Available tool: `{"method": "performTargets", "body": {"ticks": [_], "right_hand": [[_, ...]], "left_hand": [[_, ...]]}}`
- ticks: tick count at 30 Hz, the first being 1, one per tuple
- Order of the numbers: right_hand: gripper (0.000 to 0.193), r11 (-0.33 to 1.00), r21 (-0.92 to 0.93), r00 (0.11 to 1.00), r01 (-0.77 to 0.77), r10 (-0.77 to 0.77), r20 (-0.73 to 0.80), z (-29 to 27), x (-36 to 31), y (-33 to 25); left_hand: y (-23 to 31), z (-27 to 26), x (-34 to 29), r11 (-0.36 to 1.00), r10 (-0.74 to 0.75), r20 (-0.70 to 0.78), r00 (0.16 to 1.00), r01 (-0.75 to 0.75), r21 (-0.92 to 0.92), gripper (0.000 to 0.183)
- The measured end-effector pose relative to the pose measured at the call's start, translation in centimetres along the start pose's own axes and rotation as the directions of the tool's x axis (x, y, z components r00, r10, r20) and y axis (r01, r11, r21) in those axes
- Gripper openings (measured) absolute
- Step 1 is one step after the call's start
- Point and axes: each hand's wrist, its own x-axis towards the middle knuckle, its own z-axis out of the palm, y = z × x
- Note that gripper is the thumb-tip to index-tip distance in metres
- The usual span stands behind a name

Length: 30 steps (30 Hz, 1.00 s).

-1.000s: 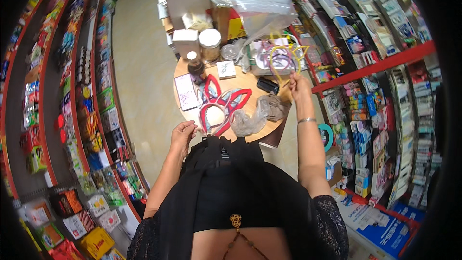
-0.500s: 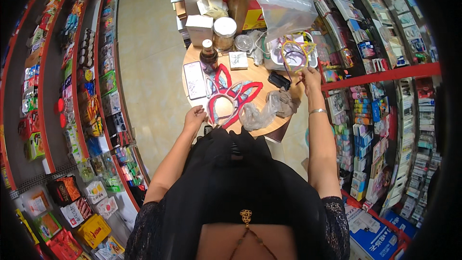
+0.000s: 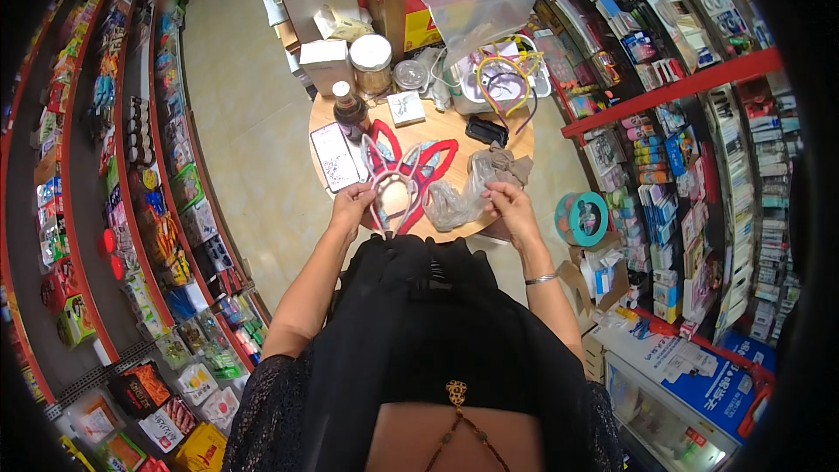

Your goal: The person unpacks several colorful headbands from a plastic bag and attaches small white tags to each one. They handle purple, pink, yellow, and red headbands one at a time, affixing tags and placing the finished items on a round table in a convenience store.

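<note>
My left hand (image 3: 352, 207) is closed at the left edge of a pale pink headband with upright ears (image 3: 374, 166), pinching its side. Beneath and beside it, red rabbit-ear headbands (image 3: 437, 157) lie on the round wooden table (image 3: 328, 114). My right hand (image 3: 511, 210) holds nothing that I can make out; its fingers are slightly apart at the edge of a crumpled clear plastic bag (image 3: 454, 205). Yellow and purple headbands (image 3: 502, 79) rest on a white basket (image 3: 539, 79) at the far right of the table.
A dark bottle (image 3: 350, 109), a white-framed card (image 3: 335, 157), a small white box (image 3: 405, 108), a lidded jar (image 3: 371, 65) and a black case (image 3: 486, 130) stand or lie on the table. Brown cloth (image 3: 507, 163) lies near the bag. Stocked shelves (image 3: 131, 140) flank both sides.
My right hand has let go of the headbands at the basket and come back toward the plastic bag. My left hand has closed on the pale pink headband. The view has shifted.
</note>
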Motion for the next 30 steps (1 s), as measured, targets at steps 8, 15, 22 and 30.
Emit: {"method": "performTargets", "body": {"ticks": [8, 15, 22, 30], "right_hand": [[0.035, 0.996, 0.021, 0.969, 0.084, -0.087, 0.230, 5.7, -1.7, -0.4], [0.040, 0.870, 0.490, 0.849, -0.051, -0.221, 0.480, 6.7, -3.5, -6.0], [0.035, 0.838, 0.543, 0.778, -0.058, -0.303, 0.550, 6.9, -7.1, -9.6], [0.033, 0.895, 0.357, 0.824, 0.268, -0.405, 0.396, 7.8, -9.5, -11.4]], "left_hand": [[6.6, 1.7, -6.3, 0.941, 0.056, 0.267, 0.962, 0.038, -0.336, 0.022], [9.6, 2.9, -9.7, 0.845, 0.185, 0.401, 0.897, 0.063, -0.530, 0.021], [9.7, 4.6, -10.3, 0.868, 0.187, 0.289, 0.939, -0.019, -0.497, 0.029], [12.7, 7.9, -14.7, 0.947, 0.275, 0.310, 0.910, -0.202, -0.250, 0.022]]}}
